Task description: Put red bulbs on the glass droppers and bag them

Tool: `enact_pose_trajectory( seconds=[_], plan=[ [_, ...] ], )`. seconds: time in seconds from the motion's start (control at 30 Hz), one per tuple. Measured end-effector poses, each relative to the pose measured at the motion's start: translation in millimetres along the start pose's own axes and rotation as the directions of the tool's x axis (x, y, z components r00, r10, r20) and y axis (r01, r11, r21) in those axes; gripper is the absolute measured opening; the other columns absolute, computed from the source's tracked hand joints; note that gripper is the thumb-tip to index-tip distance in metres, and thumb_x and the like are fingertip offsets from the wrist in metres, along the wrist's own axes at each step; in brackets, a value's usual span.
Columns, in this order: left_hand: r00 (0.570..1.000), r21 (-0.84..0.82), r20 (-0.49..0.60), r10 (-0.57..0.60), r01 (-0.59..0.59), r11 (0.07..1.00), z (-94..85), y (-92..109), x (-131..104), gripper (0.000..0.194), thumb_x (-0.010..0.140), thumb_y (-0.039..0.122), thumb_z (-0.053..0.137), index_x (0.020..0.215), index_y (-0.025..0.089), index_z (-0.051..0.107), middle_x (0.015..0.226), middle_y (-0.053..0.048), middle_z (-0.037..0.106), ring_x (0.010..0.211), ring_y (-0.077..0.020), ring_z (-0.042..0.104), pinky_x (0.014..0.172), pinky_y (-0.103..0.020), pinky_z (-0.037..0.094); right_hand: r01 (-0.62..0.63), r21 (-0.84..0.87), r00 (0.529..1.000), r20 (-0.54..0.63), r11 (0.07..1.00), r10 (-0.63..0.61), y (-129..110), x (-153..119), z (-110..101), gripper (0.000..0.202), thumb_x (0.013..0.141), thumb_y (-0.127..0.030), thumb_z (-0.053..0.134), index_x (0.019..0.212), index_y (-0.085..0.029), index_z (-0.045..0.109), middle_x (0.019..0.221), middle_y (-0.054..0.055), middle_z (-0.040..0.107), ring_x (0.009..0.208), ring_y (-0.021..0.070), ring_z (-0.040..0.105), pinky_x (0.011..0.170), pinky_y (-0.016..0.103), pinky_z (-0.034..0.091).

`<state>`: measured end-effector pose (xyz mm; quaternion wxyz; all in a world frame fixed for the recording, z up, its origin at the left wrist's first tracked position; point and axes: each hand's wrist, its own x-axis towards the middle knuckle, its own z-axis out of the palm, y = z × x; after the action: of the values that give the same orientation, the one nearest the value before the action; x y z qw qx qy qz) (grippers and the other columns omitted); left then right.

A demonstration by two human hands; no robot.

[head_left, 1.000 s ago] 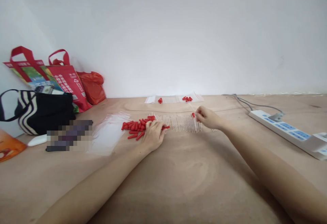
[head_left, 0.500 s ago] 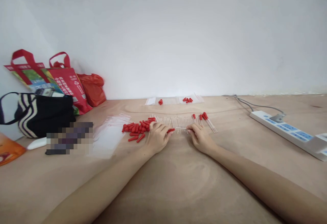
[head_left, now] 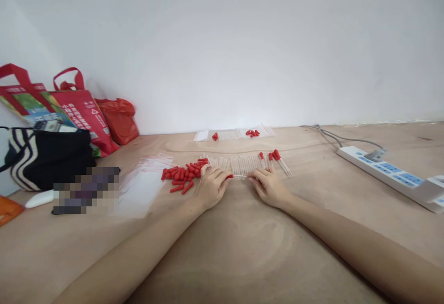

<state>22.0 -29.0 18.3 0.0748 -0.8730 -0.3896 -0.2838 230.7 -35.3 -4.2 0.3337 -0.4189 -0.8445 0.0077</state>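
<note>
My left hand (head_left: pixel 212 186) is closed on a red rubber dropper bulb (head_left: pixel 229 176), whose open end points right. A thin clear dropper tube (head_left: pixel 240 176) runs from that bulb to my right hand (head_left: pixel 268 187), which pinches its other end. How far the tube sits inside the bulb is too small to tell. Behind the fingers lies a row of loose clear tubes (head_left: pixel 244 164). A pile of red bulbs (head_left: pixel 180 173) rests left of my left hand. Beyond my right hand, several tubes with red bulbs on them (head_left: pixel 276 155) lie on the table.
Clear plastic zip bags (head_left: pixel 140 188) lie at left, beside a blurred dark object (head_left: pixel 86 190). Shopping bags (head_left: pixel 83 114) and a black striped bag (head_left: pixel 52 156) stand farther left. A filled clear bag (head_left: pixel 231 134) lies by the wall. At right is a power strip (head_left: pixel 388 174).
My right hand has moved slightly left toward my left hand, and the tube now meets the red bulb where a gap showed before. The view has shifted a little.
</note>
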Motion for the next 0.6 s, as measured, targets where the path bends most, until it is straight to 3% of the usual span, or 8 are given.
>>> enact_pose_trajectory(
  seconds=[0.13, 0.33, 0.6],
  plan=[
    [0.999, -0.023, 0.037, 0.014, -0.013, 1.0, -1.8, 0.0, -0.2, 0.018, 0.086, 0.023, 0.04, 0.089, 0.021, 0.058, 0.087, -0.002, 0.064, 0.083, -0.0166, 0.054, 0.088, -0.038, 0.022, 0.022, 0.013, 1.0, 0.002, 1.0, -0.022, 0.0, 0.0, -1.1, 0.017, 0.085, -0.021, 0.038, 0.088, -0.02, 0.055, 0.081, 0.002, 0.062, 0.072, 0.0134, 0.055, 0.072, 0.031, 0.03],
    [1.0, -0.053, 0.01, 0.029, -0.028, 0.998, -0.7, -1.9, -0.5, 0.018, 0.086, 0.025, 0.043, 0.083, 0.022, 0.06, 0.081, -0.001, 0.065, 0.079, -0.0157, 0.055, 0.088, -0.038, 0.021, 0.051, 0.004, 0.999, -0.012, 0.999, -0.051, 1.9, 0.3, -1.3, 0.017, 0.084, -0.022, 0.041, 0.086, -0.02, 0.058, 0.079, 0.002, 0.063, 0.068, 0.0124, 0.054, 0.072, 0.031, 0.029],
    [0.989, -0.113, -0.031, 0.144, -0.147, 0.983, 2.3, -6.0, -1.3, 0.018, 0.087, 0.022, 0.043, 0.084, 0.021, 0.061, 0.078, 0.001, 0.065, 0.078, -0.0126, 0.057, 0.091, -0.037, 0.02, 0.119, -0.037, 0.991, -0.059, 0.992, -0.121, 6.5, 0.7, 0.0, 0.018, 0.084, -0.021, 0.043, 0.085, -0.02, 0.061, 0.077, 0.001, 0.063, 0.07, 0.012, 0.055, 0.077, 0.032, 0.025]
  ],
)
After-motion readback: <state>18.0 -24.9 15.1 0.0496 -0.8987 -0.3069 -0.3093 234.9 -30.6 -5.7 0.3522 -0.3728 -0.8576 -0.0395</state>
